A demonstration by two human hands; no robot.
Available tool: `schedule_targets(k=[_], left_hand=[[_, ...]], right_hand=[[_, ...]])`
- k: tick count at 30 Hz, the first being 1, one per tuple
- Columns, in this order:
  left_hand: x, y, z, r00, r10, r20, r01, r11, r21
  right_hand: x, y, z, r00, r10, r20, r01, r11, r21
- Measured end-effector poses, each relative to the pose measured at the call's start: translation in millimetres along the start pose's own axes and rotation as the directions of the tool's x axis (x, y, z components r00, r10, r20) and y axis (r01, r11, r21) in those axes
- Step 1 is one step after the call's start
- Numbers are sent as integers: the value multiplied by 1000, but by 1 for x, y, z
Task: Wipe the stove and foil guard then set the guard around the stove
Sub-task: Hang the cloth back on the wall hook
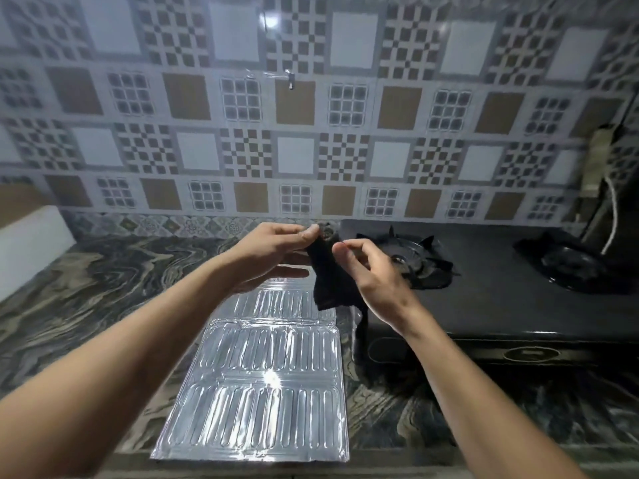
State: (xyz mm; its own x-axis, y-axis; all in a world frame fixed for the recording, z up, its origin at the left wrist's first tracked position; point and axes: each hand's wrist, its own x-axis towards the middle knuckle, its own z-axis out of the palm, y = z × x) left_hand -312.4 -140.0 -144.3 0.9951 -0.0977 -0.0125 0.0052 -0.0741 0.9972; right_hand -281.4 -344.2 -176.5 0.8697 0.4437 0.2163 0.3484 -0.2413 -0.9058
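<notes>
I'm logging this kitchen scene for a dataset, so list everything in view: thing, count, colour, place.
stove: 1, black, on the counter at right, two burners
foil guard: 1, silver, lying flat on the counter left of the stove
cloth: 1, black, held up between both hands above the guard's far end
counter: 1, dark swirled stone, across the bottom
tiled wall: 1, white, brown and grey patterns, behind the counter
white block: 1, white, far left on the counter; cannot tell what it is
cord: 1, white, far right behind the stove
left hand: 1, pinching the cloth's top
right hand: 1, gripping the cloth lower down
</notes>
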Motion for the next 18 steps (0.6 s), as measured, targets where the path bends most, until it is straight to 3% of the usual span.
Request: schedule_targets(k=[4,12,15,18], left_hand=[[27,22,-22,995,-40,96,22,984,176],[93,44,-88,985,153,-86,-97,881,463],[114,51,-105,982,178,-69,-134,900,416],[136,65,-115,962,270,-41,-232,886,401]], right_hand=[[27,-8,11,996,47,80,-48,999,14],[119,2,6,996,6,-94,-11,999,-44],[148,-11,-2,983,-108,-145,88,987,-138],[183,-27,-12,971,-219,-91,192,951,-241]])
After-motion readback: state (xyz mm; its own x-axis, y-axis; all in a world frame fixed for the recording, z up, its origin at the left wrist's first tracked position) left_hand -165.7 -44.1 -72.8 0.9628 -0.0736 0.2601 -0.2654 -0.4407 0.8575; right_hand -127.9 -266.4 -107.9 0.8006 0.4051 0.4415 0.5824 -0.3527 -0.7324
